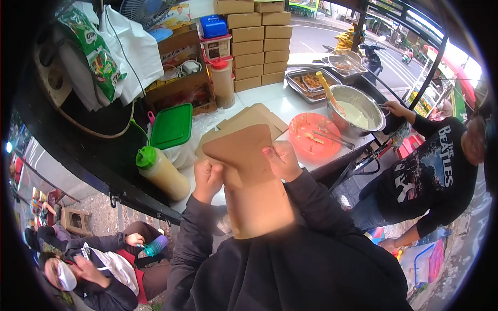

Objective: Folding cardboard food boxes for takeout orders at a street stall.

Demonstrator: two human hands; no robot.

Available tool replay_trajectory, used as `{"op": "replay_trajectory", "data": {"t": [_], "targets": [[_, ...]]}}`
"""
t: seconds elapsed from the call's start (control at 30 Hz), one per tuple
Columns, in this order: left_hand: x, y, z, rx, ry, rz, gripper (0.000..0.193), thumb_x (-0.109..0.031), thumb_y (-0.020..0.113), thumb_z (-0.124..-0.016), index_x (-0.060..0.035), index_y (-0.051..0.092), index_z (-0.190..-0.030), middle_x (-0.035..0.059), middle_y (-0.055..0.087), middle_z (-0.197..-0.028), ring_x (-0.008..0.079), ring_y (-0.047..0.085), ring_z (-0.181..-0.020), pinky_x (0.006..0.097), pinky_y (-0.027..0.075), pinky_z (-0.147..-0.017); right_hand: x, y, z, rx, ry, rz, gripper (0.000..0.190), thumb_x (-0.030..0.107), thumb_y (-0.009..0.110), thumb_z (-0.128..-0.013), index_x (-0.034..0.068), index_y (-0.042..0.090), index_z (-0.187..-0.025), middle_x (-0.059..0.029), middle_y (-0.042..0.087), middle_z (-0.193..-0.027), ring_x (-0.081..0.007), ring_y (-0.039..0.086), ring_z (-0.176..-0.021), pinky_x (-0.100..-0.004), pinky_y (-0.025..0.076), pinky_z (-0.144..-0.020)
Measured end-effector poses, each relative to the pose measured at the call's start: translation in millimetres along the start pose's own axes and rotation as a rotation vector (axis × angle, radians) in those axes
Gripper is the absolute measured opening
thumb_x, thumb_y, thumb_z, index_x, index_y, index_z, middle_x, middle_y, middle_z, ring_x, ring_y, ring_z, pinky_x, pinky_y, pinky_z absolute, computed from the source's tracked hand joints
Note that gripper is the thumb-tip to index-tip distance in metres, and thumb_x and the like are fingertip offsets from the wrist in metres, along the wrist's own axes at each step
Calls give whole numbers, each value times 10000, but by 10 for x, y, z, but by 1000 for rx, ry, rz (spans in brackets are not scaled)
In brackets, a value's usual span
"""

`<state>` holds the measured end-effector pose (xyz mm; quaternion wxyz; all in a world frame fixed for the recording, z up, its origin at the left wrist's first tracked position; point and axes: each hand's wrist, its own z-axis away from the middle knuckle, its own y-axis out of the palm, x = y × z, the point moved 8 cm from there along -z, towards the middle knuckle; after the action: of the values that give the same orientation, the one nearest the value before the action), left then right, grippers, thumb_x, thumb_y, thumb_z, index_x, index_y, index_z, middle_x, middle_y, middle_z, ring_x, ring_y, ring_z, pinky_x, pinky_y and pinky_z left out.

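Both my hands hold one brown cardboard box blank [256, 194] upright before my chest, partly folded, with a rounded flap at its upper end. My left hand [208, 177] grips its left side with curled fingers. On the right side my right hand [283, 158] pinches it, thumb pointing up-left. Flat cardboard blanks [253, 116] lie on the white counter just beyond. To the left a plastic bottle with a green lid [167, 175] leans tilted beside a green lid or tray [172, 125]. Right of my right hand is an orange-red plate [311, 136] with smears and a metal utensil.
Stacked cardboard boxes [247, 46] stand at the back. A metal pot of pale batter [356, 110], with a brush or spatula in it, and a tray of fried food [307, 83] are at the right. A person [424, 175] holds the pot's handle; another person [105, 264] sits lower left.
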<state>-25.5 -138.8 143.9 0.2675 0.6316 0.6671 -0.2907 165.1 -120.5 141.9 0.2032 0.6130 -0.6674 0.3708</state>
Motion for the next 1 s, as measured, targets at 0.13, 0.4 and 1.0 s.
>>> {"op": "replay_trajectory", "data": {"t": [0.13, 0.4, 1.0], "targets": [[8, -102, 40, -61, 79, -279, 447, -383, 428, -926, 14, 599, -815, 105, 574, -633, 153, 544, -559, 280, 404, -511, 75, -11, 81, -32, -54, 6, 520, 389, 519, -893, 25, 387, -546, -113, 356, -493, -197, 319, -423, -331, 281, -423], [25, -86, -36, 123, 228, -555, 257, -254, 526, -869, -30, 593, -764, 127, 522, -666, 317, 516, -584, 345, 390, -520, -11, 66, 10, 149, 178, 273, 404, 388, 566, -844, -15, 545, -817, -199, 586, -762, -369, 571, -712, -392, 441, -613], [377, -67, 435, 624, -167, -526, 362, 1, 497, -786, -68, 525, -1140, 192, 602, -1013, 352, 602, -867, 391, 487, -739, -554, 68, 331, 367, 265, 139, 238, 63, 426, -895, 22, 543, -1098, -139, 632, -968, -236, 616, -915, -324, 464, -813]]}}
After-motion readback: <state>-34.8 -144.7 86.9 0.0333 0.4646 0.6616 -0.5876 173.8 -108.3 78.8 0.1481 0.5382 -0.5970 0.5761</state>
